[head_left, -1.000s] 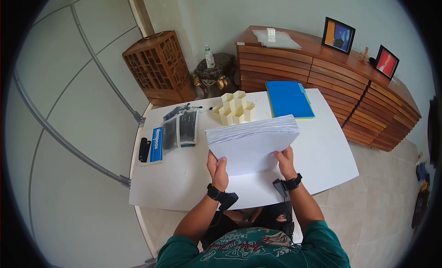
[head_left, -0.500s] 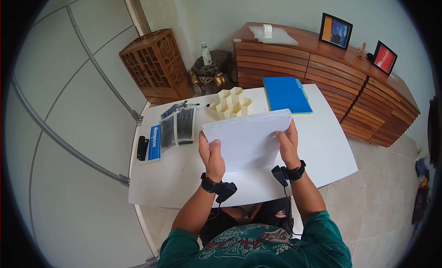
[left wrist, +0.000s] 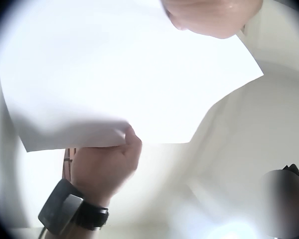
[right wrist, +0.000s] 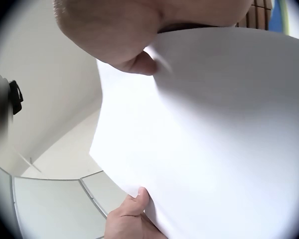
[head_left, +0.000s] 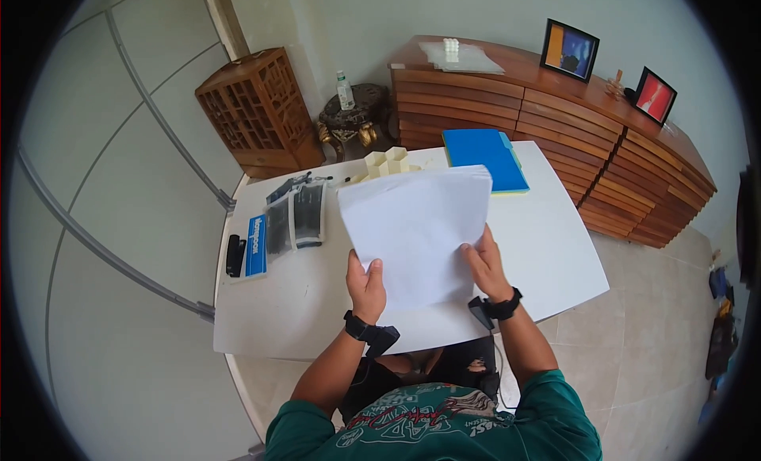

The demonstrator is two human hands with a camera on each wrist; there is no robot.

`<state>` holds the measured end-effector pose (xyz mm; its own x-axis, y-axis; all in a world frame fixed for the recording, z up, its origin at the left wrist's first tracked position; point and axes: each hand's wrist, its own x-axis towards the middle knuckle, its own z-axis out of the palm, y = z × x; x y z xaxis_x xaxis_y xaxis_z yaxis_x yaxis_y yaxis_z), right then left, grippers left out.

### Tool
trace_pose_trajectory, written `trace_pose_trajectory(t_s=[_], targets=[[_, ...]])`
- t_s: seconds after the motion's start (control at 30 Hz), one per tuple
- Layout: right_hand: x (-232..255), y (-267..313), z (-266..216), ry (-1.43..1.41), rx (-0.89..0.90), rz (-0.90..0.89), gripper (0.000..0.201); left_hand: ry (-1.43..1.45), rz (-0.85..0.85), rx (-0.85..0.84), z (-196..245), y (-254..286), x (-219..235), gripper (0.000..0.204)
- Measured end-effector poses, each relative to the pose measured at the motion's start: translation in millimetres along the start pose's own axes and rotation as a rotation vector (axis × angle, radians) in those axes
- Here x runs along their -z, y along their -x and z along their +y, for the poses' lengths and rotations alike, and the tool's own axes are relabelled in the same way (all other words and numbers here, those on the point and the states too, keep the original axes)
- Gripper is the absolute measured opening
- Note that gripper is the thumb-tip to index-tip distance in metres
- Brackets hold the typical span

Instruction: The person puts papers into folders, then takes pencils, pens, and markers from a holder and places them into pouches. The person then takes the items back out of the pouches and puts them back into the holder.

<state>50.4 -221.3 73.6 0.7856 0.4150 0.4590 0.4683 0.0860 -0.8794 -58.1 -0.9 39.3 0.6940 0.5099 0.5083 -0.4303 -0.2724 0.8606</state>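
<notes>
Both hands hold a stack of white paper [head_left: 416, 231] by its side edges over the front of the white table. My left hand [head_left: 367, 288] grips the left edge, thumb on the near face and fingers behind. On the opposite edge, my right hand [head_left: 487, 267] does the same, its thumb pressing the sheet. The stack leans with its broad blank face toward me and its top edge farther off. In the left wrist view the paper [left wrist: 104, 74] bends slightly between the hands. The right wrist view has the right thumb [right wrist: 142, 64] on the paper's face.
Behind the stack stand cream hexagonal holders [head_left: 388, 164], partly covered by it. A blue folder [head_left: 485, 160] lies at the table's back right. On the left are dark zip pouches [head_left: 297, 219], a blue-and-white box [head_left: 255, 247] and a black stapler-like object [head_left: 235, 256].
The stack has tipped so its broad face shows more and its thick top edge less. Its top now covers part of the hexagonal holders. Both hands keep their hold.
</notes>
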Motion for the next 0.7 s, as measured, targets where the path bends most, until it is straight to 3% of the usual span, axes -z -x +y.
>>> trace_pose_trajectory(t_s=[0.07,0.1,0.13,0.17,0.23,0.3,0.43,0.5,0.53,0.57,0.63,0.7], targets=[[21.2,5.6,-7.8,0.08,-0.06,-0.033,0.043,0.009,0.007,0.056,14.8,4.2,-8.4,0.04],[33.2,9.1,-7.1,0.158,-0.114,-0.051,0.039,-0.025,-0.081,0.084,20.4,8.1,-14.3,0.037],[45.7,12.6,-2.3,0.081,-0.109,-0.033,0.039,-0.058,-0.17,0.11,27.2,11.2,-18.8,0.035],[57.7,15.6,0.2,0.004,-0.104,-0.014,0.038,-0.055,-0.152,0.119,38.5,13.6,-22.1,0.035],[89.8,23.3,-4.2,-0.2,-0.181,-0.029,0.043,0.143,-0.562,0.568,60.4,16.6,-25.0,0.036],[139.9,33.2,-0.7,-0.154,-0.279,0.015,0.051,0.225,-0.691,0.584,64.8,19.5,-22.3,0.038],[239.4,45.4,10.8,-0.034,-0.488,0.09,0.056,0.111,-0.662,0.524,25.6,35.4,-5.4,0.033],[310.1,72.2,78.3,0.225,-0.525,0.013,0.054,0.032,-0.647,0.557,13.3,38.7,3.5,0.028],[321.2,74.8,81.0,0.564,-0.694,-0.001,0.048,-0.012,-0.657,0.53,4.9,42.3,8.9,0.027],[344.9,82.0,106.7,0.767,-0.742,-0.024,0.046,-0.056,-0.657,0.494,-2.1,45.1,14.6,0.025],[358.4,82.9,118.2,0.721,-0.652,-0.009,0.046,-0.154,-0.681,0.497,0.9,46.0,26.6,0.023],[351.4,72.7,105.0,0.757,-0.734,-0.031,0.047,-0.15,-0.675,0.508,-7.9,55.1,39.7,0.021]])
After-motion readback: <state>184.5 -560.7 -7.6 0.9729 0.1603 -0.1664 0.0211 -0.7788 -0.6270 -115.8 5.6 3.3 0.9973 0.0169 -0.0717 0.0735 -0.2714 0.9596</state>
